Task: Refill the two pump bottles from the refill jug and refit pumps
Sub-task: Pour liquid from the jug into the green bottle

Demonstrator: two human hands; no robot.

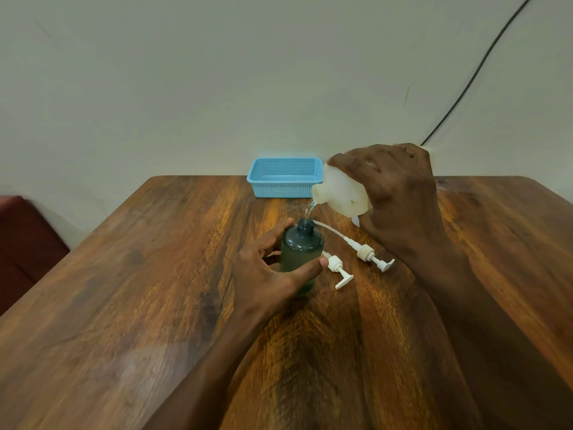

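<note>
A dark green bottle (300, 252) stands upright on the wooden table (124, 274) with its neck uncovered. My left hand (273, 271) wraps around its body. My right hand (393, 193) holds a translucent white refill jug (339, 190) tilted down to the left, and a thin clear stream runs from its mouth into the bottle's neck. Two white pumps lie on the table to the right of the bottle: a short pump (336, 268) close to my left thumb, and a long-tubed pump (366, 251) under my right wrist. A second bottle is not in view.
A light blue mesh basket (283, 181) sits at the table's far edge against the wall. A black cable (474, 76) runs down the wall at the right. A dark red seat (21, 243) stands left of the table.
</note>
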